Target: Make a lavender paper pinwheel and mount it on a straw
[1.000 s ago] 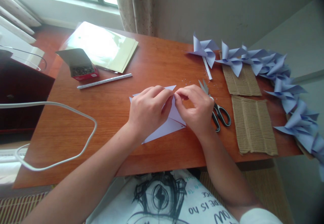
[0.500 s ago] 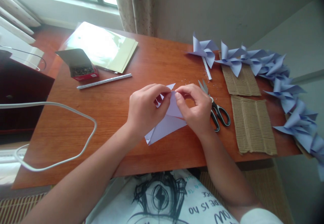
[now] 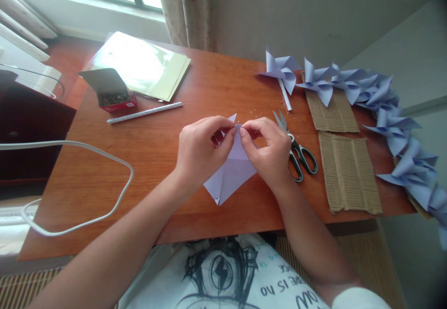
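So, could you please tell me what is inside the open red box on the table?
The red box holds a mass of small dark metallic pieces, too small to identify. Its raised flap hides nothing inside; lower layers are covered.

Both bare forearms reach forward and converge; the left hand [image 3: 202, 153] and right hand [image 3: 270, 153] meet fingertip to fingertip, pinching.

At the centre of the frame your left hand [image 3: 200, 153] and right hand [image 3: 268, 153] pinch the upper tip of a pale lilac folded paper [image 3: 230, 174] over the wooden bench [image 3: 157, 151]. Just right of your right hand lie black-handled scissors [image 3: 296, 153]. Two corrugated cardboard pieces [image 3: 349, 171] sit further right, with lilac paper pinwheels [image 3: 391, 113] strung along the right edge.
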Available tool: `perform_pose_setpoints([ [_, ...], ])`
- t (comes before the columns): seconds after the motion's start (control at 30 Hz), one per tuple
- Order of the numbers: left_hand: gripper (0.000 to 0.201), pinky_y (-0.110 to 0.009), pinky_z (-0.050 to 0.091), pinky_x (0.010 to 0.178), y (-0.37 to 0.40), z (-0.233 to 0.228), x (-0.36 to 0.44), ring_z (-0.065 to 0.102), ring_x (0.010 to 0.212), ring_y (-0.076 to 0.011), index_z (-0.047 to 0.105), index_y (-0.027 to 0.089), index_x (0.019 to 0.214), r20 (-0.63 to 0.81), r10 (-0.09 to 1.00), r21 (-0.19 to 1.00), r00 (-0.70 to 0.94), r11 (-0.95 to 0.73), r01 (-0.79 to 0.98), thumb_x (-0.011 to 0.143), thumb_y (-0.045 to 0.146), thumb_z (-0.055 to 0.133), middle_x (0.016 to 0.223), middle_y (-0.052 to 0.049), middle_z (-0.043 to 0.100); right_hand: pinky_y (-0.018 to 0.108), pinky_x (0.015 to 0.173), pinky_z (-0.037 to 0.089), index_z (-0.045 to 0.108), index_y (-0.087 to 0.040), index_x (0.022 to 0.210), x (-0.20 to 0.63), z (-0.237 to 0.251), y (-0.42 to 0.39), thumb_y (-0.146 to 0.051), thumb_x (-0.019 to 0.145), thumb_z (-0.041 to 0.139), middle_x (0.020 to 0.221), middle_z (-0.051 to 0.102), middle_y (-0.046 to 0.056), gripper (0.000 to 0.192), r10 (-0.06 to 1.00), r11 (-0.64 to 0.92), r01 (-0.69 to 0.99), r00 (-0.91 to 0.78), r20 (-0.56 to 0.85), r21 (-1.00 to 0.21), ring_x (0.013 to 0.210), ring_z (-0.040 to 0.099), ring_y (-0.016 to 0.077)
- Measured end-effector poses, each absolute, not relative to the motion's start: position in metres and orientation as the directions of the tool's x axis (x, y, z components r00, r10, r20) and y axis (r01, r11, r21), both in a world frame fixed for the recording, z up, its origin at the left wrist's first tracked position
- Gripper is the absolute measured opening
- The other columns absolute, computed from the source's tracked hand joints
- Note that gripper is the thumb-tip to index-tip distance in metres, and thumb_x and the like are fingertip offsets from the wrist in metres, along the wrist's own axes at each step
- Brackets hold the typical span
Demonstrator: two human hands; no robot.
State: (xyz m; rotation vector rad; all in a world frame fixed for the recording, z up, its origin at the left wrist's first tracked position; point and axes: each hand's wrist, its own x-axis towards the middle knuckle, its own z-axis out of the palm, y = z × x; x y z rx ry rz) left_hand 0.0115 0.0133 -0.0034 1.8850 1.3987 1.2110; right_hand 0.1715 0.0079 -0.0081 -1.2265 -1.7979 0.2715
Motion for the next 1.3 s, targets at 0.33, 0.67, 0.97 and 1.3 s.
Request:
perform_pose_setpoints([
  [0.33,0.005,-0.023,0.051,0.057,0.013,-0.005,0.012,0.065,0.061,-0.0123,0.071,0.020,0.083,0.347,0.935,0.820,0.072,-0.340,0.461,0.085,0.019,0.067,0.073,0.000,0.074,0.034,0.078,0.057,0.070,-0.026,0.097,0.171,-0.014,0.006,-0.017,0.094,0.064,0.087,0.074,0.004,0.010,0.707,0.551,0.727,-0.145,0.692,-0.411,0.082,0.069,0.0199],
  [0.67,0.009,-0.023,0.048,0.061,0.011,-0.003,0.014,0.064,0.062,-0.0119,0.072,0.020,0.087,0.465,0.877,0.652,0.125,-0.434,0.621,0.089,0.022,0.063,0.075,0.001,0.073,0.034,0.077,0.055,0.071,-0.025,0.097,0.170,-0.013,0.003,-0.016,0.094,0.063,0.085,0.072,0.005,0.012,0.694,0.527,0.776,-0.157,0.703,-0.346,0.082,0.068,0.0214],
  [0.97,0.011,-0.023,0.049,0.062,0.011,-0.005,0.014,0.064,0.062,-0.0120,0.072,0.020,0.088,0.463,0.880,0.670,0.104,-0.424,0.610,0.091,0.024,0.062,0.077,0.000,0.074,0.037,0.080,0.054,0.074,-0.027,0.103,0.167,-0.015,0.002,-0.017,0.095,0.062,0.090,0.072,0.006,0.017,0.720,0.519,0.757,-0.137,0.681,-0.397,0.085,0.067,0.0221],
  [1.3,0.008,-0.023,0.049,0.059,0.013,-0.002,0.011,0.062,0.061,-0.0114,0.072,0.019,0.084,0.401,0.910,0.770,0.106,-0.398,0.499,0.088,0.020,0.065,0.074,0.000,0.072,0.030,0.072,0.058,0.077,-0.024,0.094,0.184,0.000,0.010,-0.032,0.097,0.062,0.089,0.077,0.002,0.017,0.972,0.232,0.270,-0.096,0.214,-0.934,0.084,0.072,0.0174],
])
